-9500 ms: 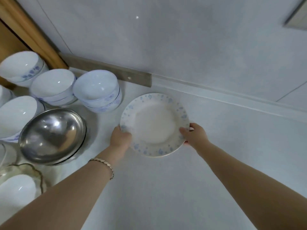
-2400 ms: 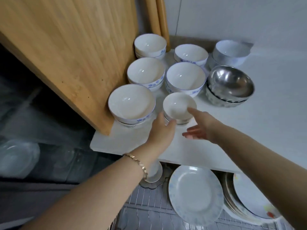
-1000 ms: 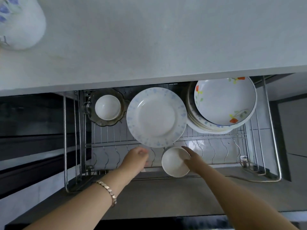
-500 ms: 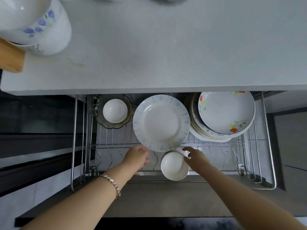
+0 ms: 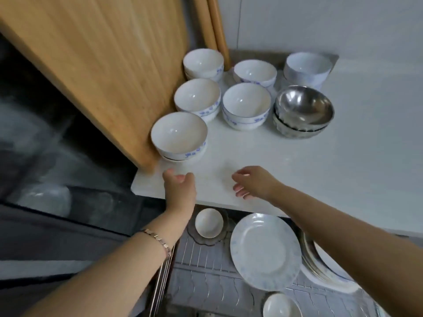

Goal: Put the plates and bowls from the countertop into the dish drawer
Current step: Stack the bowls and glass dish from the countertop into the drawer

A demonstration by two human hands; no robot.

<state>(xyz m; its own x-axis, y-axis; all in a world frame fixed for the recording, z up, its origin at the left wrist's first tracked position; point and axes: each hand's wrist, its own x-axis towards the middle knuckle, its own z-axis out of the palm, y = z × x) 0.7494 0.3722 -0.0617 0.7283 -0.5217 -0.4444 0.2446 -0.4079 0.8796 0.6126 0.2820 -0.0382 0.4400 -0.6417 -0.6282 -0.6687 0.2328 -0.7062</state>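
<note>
Several white bowls with blue flowers stand on the white countertop point(image 5: 286, 161); the nearest one point(image 5: 179, 135) sits at the front left. A stack of steel bowls point(image 5: 303, 110) is to their right. My left hand point(image 5: 179, 187) hovers empty just in front of the nearest bowl, fingers loosely curved. My right hand point(image 5: 253, 183) hangs empty over the counter's front edge, fingers relaxed. Below, the wire dish drawer point(image 5: 206, 277) holds a blue-speckled plate point(image 5: 265, 250), a small white bowl point(image 5: 208, 222) on a dark saucer, another small bowl point(image 5: 280, 305) at the front, and stacked plates point(image 5: 325, 273) at right.
A wooden board point(image 5: 103, 60) leans along the counter's left side, close to the bowls. A white bowl stack point(image 5: 307, 68) stands at the back right by the white wall. A dark cabinet front lies to the left of the drawer.
Both hands have let go of the small bowl at the drawer's front and risen to the countertop. The view has tilted up from the drawer to the bowls.
</note>
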